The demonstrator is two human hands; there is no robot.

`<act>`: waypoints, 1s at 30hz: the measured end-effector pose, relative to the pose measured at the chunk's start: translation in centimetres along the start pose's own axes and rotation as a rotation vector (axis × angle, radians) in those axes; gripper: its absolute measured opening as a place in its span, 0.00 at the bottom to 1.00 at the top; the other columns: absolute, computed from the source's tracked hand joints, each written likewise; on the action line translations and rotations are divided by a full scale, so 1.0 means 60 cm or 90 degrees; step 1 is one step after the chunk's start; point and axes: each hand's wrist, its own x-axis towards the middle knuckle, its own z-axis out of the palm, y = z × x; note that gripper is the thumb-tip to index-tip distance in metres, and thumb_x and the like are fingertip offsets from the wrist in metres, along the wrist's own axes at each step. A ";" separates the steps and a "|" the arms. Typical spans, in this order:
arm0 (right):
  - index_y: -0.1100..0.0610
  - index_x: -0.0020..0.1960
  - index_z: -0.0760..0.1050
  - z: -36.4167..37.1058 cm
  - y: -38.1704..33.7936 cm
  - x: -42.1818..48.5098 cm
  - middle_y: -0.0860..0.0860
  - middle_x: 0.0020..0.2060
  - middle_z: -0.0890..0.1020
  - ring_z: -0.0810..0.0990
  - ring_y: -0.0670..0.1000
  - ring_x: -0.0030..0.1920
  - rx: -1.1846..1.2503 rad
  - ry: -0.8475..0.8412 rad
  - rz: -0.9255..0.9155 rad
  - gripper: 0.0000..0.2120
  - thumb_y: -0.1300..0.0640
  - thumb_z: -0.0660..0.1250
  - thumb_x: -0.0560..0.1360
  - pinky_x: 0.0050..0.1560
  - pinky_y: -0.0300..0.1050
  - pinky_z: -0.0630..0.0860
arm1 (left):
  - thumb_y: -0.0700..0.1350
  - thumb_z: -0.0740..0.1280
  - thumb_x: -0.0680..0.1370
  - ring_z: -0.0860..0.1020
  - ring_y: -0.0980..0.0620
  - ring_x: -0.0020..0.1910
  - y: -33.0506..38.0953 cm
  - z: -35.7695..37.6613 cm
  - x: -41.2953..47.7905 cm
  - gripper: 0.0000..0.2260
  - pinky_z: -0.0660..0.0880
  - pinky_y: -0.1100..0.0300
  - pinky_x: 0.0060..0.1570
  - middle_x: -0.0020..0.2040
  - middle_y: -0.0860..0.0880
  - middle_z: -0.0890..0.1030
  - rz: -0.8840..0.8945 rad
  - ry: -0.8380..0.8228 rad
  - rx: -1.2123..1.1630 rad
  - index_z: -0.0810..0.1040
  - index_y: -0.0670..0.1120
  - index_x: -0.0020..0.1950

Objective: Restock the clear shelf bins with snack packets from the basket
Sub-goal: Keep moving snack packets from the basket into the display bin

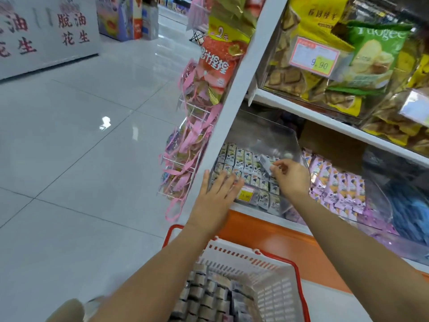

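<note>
A clear shelf bin [274,138] on the lower shelf holds rows of small grey-white snack packets [241,162]. My right hand [291,176] reaches into the bin from above and pinches one small packet [265,163] between its fingertips. My left hand [219,190] lies flat with fingers spread against the bin's front, beside a yellow price tag [246,194]. Below, a white basket with a red rim [276,291] holds several more packets [209,300]; my left forearm crosses over it.
A second clear bin of pink-purple packets [336,187] sits to the right. Upper shelf bins hold yellow and green bags [371,54]. A wire rack with pink hanging goods [185,147] stands left of the white shelf post [234,101]. Glossy tiled floor [81,135] spreads leftward.
</note>
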 end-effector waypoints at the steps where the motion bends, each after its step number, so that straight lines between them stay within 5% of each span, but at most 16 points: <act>1: 0.56 0.55 0.82 0.009 0.001 0.011 0.56 0.45 0.85 0.81 0.54 0.42 -0.025 0.000 0.011 0.10 0.53 0.68 0.78 0.43 0.40 0.72 | 0.34 0.59 0.76 0.40 0.46 0.79 -0.001 0.007 0.001 0.42 0.24 0.41 0.68 0.81 0.48 0.46 0.000 0.014 -0.017 0.32 0.52 0.77; 5: 0.59 0.58 0.81 0.053 0.020 0.056 0.61 0.46 0.84 0.82 0.57 0.42 -0.081 -0.036 0.014 0.11 0.55 0.67 0.78 0.47 0.47 0.79 | 0.35 0.62 0.69 0.58 0.45 0.78 0.002 0.037 0.002 0.40 0.42 0.39 0.73 0.77 0.49 0.64 -0.009 0.092 -0.037 0.53 0.50 0.79; 8: 0.56 0.57 0.81 0.082 0.036 0.073 0.62 0.50 0.82 0.81 0.59 0.47 -0.152 -0.079 0.004 0.12 0.53 0.65 0.78 0.51 0.53 0.80 | 0.36 0.59 0.68 0.62 0.45 0.75 0.001 0.047 0.004 0.37 0.48 0.38 0.73 0.74 0.48 0.68 -0.005 0.108 -0.053 0.58 0.49 0.78; 14: 0.55 0.61 0.79 0.095 0.030 0.075 0.63 0.59 0.72 0.71 0.64 0.60 -0.232 -0.161 0.025 0.13 0.56 0.64 0.78 0.63 0.55 0.72 | 0.35 0.64 0.67 0.59 0.45 0.76 -0.002 0.046 0.003 0.40 0.49 0.39 0.74 0.75 0.48 0.67 -0.002 0.102 -0.063 0.57 0.49 0.78; 22: 0.56 0.66 0.75 0.060 0.028 0.054 0.61 0.62 0.74 0.77 0.59 0.56 -0.105 -0.185 0.001 0.18 0.56 0.66 0.77 0.63 0.55 0.74 | 0.36 0.71 0.65 0.54 0.44 0.77 0.005 0.028 -0.004 0.46 0.48 0.39 0.74 0.76 0.47 0.65 -0.024 0.040 -0.019 0.53 0.49 0.79; 25: 0.54 0.68 0.73 0.030 0.012 0.012 0.57 0.62 0.75 0.78 0.52 0.51 -0.016 -0.153 -0.054 0.18 0.53 0.64 0.79 0.61 0.55 0.75 | 0.37 0.67 0.72 0.44 0.44 0.79 0.007 0.012 -0.010 0.47 0.38 0.40 0.75 0.80 0.47 0.53 -0.021 0.006 -0.007 0.38 0.50 0.79; 27: 0.52 0.69 0.72 0.001 -0.001 -0.026 0.52 0.59 0.76 0.79 0.48 0.50 0.051 -0.138 -0.099 0.18 0.52 0.64 0.80 0.57 0.50 0.77 | 0.38 0.61 0.77 0.39 0.45 0.79 0.011 -0.001 -0.012 0.42 0.31 0.42 0.74 0.81 0.48 0.46 -0.016 -0.015 0.013 0.31 0.51 0.77; 30: 0.52 0.67 0.73 -0.039 -0.011 -0.093 0.45 0.53 0.76 0.76 0.39 0.45 0.129 -0.132 -0.165 0.16 0.54 0.64 0.80 0.48 0.35 0.75 | 0.40 0.58 0.78 0.41 0.45 0.79 0.015 -0.023 -0.012 0.37 0.30 0.43 0.74 0.81 0.48 0.45 -0.009 -0.010 0.030 0.36 0.50 0.79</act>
